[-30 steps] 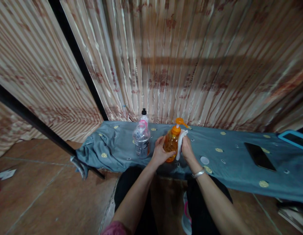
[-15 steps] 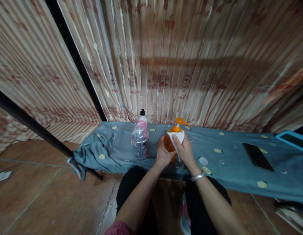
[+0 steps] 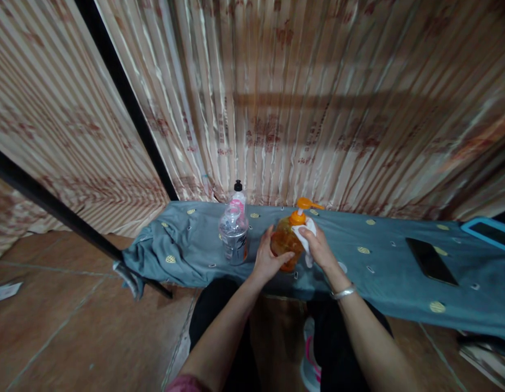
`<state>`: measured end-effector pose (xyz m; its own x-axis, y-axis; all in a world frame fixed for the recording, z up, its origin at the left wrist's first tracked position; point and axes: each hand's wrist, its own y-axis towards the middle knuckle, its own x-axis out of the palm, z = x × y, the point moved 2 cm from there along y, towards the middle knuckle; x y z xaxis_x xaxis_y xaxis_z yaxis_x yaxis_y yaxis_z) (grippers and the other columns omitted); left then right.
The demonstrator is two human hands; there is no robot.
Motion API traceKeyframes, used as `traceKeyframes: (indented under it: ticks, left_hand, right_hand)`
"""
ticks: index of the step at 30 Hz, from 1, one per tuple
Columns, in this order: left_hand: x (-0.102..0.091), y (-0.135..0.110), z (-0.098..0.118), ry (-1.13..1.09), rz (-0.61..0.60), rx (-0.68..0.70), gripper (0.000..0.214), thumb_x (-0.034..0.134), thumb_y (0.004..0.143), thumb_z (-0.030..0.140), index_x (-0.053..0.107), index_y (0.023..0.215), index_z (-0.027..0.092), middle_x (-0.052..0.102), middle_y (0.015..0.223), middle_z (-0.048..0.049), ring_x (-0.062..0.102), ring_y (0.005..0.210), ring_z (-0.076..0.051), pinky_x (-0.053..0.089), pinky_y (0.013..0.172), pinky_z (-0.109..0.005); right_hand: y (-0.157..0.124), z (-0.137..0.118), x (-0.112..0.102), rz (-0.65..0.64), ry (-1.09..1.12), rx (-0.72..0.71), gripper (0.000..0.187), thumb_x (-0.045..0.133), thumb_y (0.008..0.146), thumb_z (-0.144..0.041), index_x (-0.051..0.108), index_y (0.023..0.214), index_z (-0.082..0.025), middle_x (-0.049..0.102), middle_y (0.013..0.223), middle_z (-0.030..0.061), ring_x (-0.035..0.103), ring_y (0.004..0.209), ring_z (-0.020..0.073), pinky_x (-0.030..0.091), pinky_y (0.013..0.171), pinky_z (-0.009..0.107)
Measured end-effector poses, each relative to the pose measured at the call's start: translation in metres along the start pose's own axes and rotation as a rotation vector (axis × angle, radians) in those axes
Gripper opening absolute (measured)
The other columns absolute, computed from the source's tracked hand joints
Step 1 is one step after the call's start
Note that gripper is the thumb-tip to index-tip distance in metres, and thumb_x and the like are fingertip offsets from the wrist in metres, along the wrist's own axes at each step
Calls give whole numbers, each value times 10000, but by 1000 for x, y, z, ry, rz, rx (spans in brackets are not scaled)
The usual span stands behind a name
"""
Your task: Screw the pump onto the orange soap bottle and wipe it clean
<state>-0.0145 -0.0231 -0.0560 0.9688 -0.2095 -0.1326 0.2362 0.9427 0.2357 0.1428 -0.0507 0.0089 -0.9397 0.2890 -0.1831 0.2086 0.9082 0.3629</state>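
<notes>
Striped, shiny curtain (image 3: 318, 98) filling the upper frame, crossed at upper left by dark poles; brown tiled floor (image 3: 73, 326) at lower left. Below the curtain, across mid-frame, a long low tabletop draped in a grey-blue patterned cloth (image 3: 391, 272), rumpled at its left end. At far right on the cloth, a blue-edged tablet (image 3: 487, 231) and a black phone (image 3: 431, 260), well apart from the hands. At centre, an orange pump bottle (image 3: 285, 242) standing upright, long axis vertical, nozzle pointing right, gripped between both hands. Left hand (image 3: 268, 258) curled around the bottle's lower left side, steadying it; right hand (image 3: 320, 247) closed on a white cloth (image 3: 306, 234) pressed against the bottle's upper right shoulder, just below the pump. Both hands touching the bottle, the right higher. Just left of it, a clear plastic bottle (image 3: 234, 237) and, behind that, a small black-capped bottle (image 3: 238, 197).
</notes>
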Motion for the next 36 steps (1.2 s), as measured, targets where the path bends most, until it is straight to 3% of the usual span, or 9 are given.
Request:
traceKeyframes:
  ticks: [5, 11, 15, 21, 25, 28, 32, 36]
  left_hand:
    - [2, 10, 3, 43, 3, -9, 852, 950, 525, 296, 609, 1301, 211, 639, 1247, -84, 585, 1222, -295, 461, 1099, -482]
    - [11, 7, 9, 9, 41, -31, 850, 954, 512, 250, 543, 1254, 194, 666, 1235, -94, 634, 1183, -291, 468, 1087, -480]
    - [15, 6, 10, 2, 46, -88, 856, 935, 550, 262, 498, 1283, 198, 675, 1225, -108, 662, 1139, -304, 506, 1037, -479]
    - [15, 5, 11, 43, 10, 115, 759, 816, 679, 236, 492, 1362, 166, 614, 1329, -143, 572, 1276, -315, 428, 1138, -498]
    - [11, 2, 4, 37, -52, 127, 802, 769, 701, 207, 446, 1433, 166, 571, 1410, -143, 531, 1337, -302, 391, 1178, -481]
    - [6, 1, -2, 23, -61, 80, 753, 719, 747, 219, 453, 1451, 182, 554, 1459, -121, 506, 1376, -276, 366, 1205, -452]
    - [1, 3, -5, 2, -58, 11, 597, 612, 881, 341, 488, 1444, 186, 543, 1494, -110, 490, 1401, -269, 367, 1208, -459]
    - [0, 4, -2, 23, -46, 8, 538, 571, 914, 359, 522, 1425, 198, 563, 1480, -107, 504, 1390, -268, 358, 1214, -468]
  right_hand:
    - [-2, 5, -2, 49, 27, 61, 528, 482, 949, -665, 659, 1040, -176, 702, 979, 48, 676, 913, 213, 519, 893, 441]
    - [-11, -1, 6, 122, -119, -27, 593, 524, 930, -667, 591, 1280, -193, 670, 1182, 89, 630, 1095, 261, 435, 1017, 516]
    - [-17, 4, 16, 185, -174, -79, 622, 525, 934, -658, 525, 1345, -192, 642, 1230, 103, 622, 1111, 263, 451, 1012, 517]
    - [-38, 48, 21, 195, -193, -21, 721, 531, 948, -634, 347, 1493, -199, 635, 1252, 124, 657, 1085, 272, 525, 941, 509]
    - [-53, 84, 19, 114, -220, 39, 654, 485, 971, -636, 433, 1445, -189, 684, 1124, 94, 696, 949, 233, 567, 857, 466]
    - [-61, 99, 19, 70, -244, 30, 625, 481, 947, -685, 575, 1303, -181, 671, 1199, 111, 674, 1044, 249, 539, 925, 498]
    - [-63, 98, 20, 14, -242, 1, 645, 423, 950, -717, 614, 1254, -181, 673, 1231, 118, 657, 1119, 258, 500, 995, 524]
    - [-55, 80, 17, 28, -237, -24, 666, 378, 965, -715, 599, 1277, -169, 680, 1223, 127, 664, 1125, 261, 502, 999, 525]
